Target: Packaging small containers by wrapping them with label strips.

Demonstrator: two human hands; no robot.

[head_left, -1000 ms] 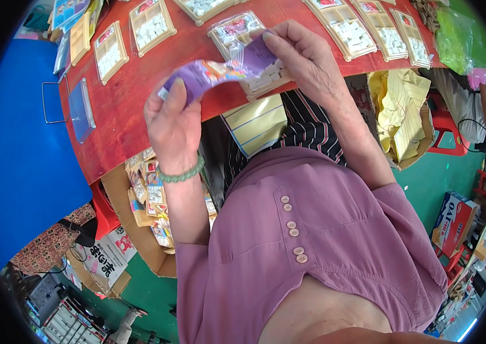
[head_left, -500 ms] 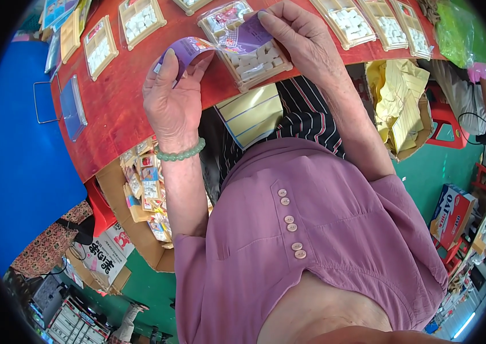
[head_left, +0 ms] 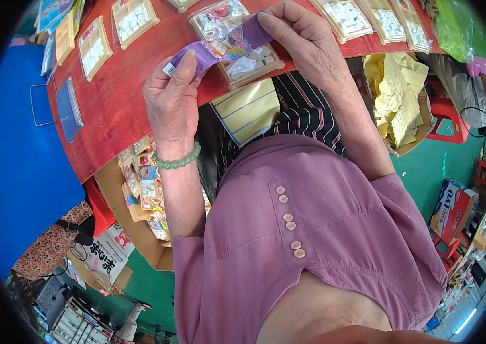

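A purple printed paper strip [head_left: 214, 53] stretches between my two hands. My left hand [head_left: 172, 97], with a green bead bracelet on the wrist, pinches its left end between thumb and fingers. At the other end, my right hand [head_left: 300, 34] grips it the same way. Right under the strip lies a wooden compartment tray [head_left: 249, 80] on the red table, near its front edge. White pieces and a clear plastic wrap show in the tray's near part, and small colourful items in its far part. The strip hides the tray's middle.
More wooden trays of white pieces stand at the left [head_left: 95, 51] and right [head_left: 346, 20] on the red table [head_left: 105, 103]. A clear plastic case [head_left: 70, 109] lies by the left edge. Below are a carton of packed sets [head_left: 145, 189] and a carton with yellow paper [head_left: 392, 103].
The strip was curled at its left part and now lies flatter and straighter between my hands. My left hand has turned slightly, its thumb now further right on the strip.
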